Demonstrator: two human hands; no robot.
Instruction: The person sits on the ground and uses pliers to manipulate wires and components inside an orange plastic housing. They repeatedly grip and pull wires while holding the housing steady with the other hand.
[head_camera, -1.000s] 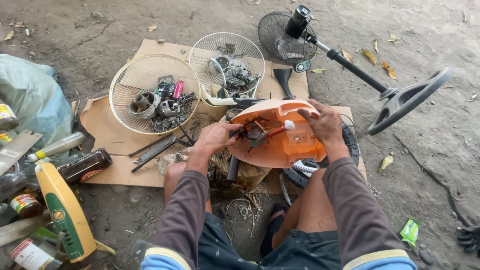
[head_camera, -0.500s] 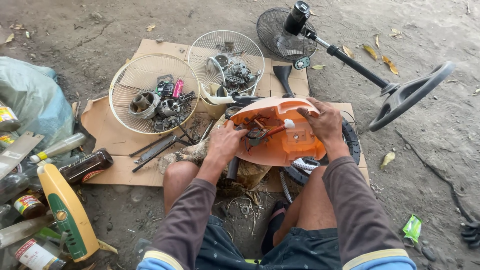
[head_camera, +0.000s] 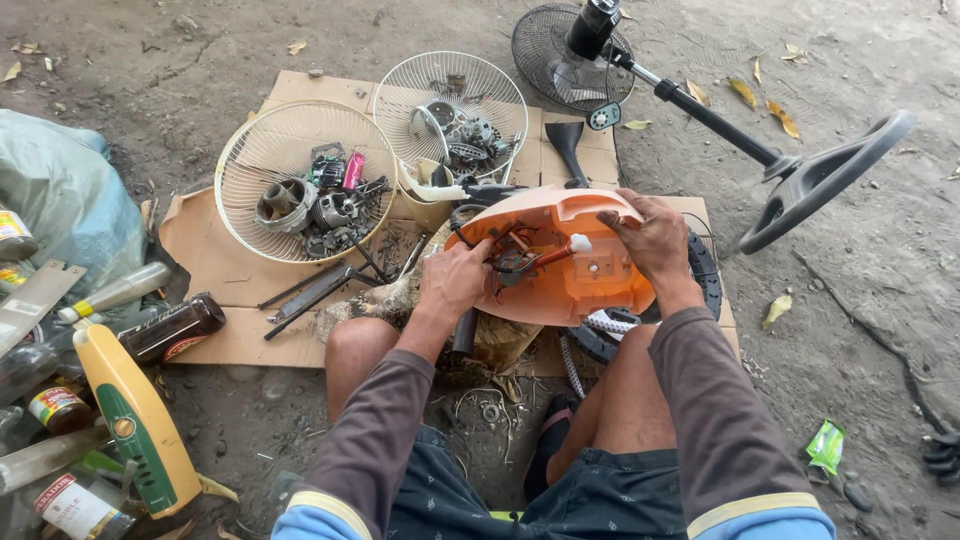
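Two hands work on one orange plastic housing (head_camera: 560, 265), which sits at the near right edge of the cardboard sheet (head_camera: 225, 255), propped between the person's knees. From the head camera, the left hand (head_camera: 455, 285) reaches into the open shell, fingers curled together and pinching at the wiring and small parts inside; what exactly they nip I cannot tell. The right hand (head_camera: 655, 240) clamps the far rim, fingers spread over the edge and thumb underneath.

The shell looks light and stiff, hard moulded plastic that would crack if levered, with loose wires easy to snag; its thick outer rim seems the safest place to grip.

Two wire fan guards (head_camera: 305, 180) lie along the cardboard's far edge, holding salvaged motor parts. A black standing fan (head_camera: 690, 100) lies tipped beyond the far right corner. Bottles (head_camera: 135, 420) crowd the left side. Everything rests on bare, dusty outdoor ground with dry leaves.
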